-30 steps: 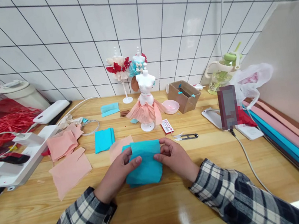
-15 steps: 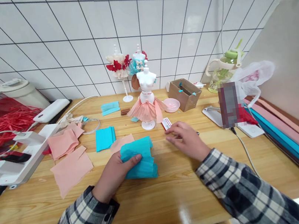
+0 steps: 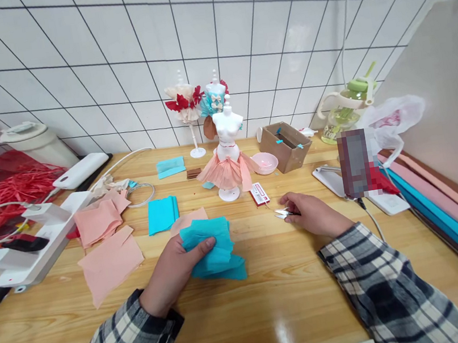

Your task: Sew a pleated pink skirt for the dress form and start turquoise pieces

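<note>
My left hand (image 3: 182, 261) pinches a folded piece of blue crepe paper (image 3: 212, 248) over the wooden table, thumb on top. On the right, my right hand (image 3: 310, 212) has its fingers closed on small scissors (image 3: 287, 212), whose silvery blades point left. Just beyond them lies a white and red card (image 3: 259, 194). A white mini mannequin (image 3: 227, 126) in a peach paper skirt (image 3: 229, 172) stands behind my hands. Another folded blue paper (image 3: 162, 214) and peach sheets (image 3: 111, 263) rest to the left.
Two dressed mannequins (image 3: 187, 106) stand near the tiled wall. A cardboard box (image 3: 285, 146) and pink bowl (image 3: 265, 163) are behind the card. At left are a power strip (image 3: 55, 234) and red shredded paper (image 3: 8, 190); at right, a phone (image 3: 328, 180), a bottle (image 3: 343, 111) and paper rolls (image 3: 455, 218).
My right hand has moved right and now holds the scissors, whose blades have come into view. The blue paper in my left hand has shifted, its layers fanned apart at the lower edge.
</note>
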A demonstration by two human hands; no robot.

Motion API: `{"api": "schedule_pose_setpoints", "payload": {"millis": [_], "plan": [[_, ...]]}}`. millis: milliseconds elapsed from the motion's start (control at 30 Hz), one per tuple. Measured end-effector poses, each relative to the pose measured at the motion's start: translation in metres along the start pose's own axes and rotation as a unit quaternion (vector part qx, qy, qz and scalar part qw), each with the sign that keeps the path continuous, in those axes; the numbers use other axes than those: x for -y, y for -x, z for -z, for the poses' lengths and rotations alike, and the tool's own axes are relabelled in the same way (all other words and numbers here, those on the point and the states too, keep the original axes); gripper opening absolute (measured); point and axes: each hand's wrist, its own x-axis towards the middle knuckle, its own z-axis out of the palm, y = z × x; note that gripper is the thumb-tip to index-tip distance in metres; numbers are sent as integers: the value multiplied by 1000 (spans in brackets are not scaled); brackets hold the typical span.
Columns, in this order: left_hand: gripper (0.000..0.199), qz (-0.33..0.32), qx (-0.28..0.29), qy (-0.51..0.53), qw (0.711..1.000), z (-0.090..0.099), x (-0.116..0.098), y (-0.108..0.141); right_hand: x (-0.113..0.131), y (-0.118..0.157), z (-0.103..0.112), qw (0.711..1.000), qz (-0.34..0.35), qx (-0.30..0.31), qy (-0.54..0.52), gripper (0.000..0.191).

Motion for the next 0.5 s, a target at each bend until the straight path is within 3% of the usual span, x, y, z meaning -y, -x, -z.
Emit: {"api": "schedule_pose_setpoints", "payload": {"millis": [267,433,500], "plan": [[33,-3,9,-1,1000,-1,1,0,-9,7,16,998,19,29,-49,7],[32,6,10,11,1000,-3,1,1,3,8,19,978,85,-107,-156,16],[31,9,15,10,1000,-5,1,1,19,10,12,960,98,-107,-239,17]]}}
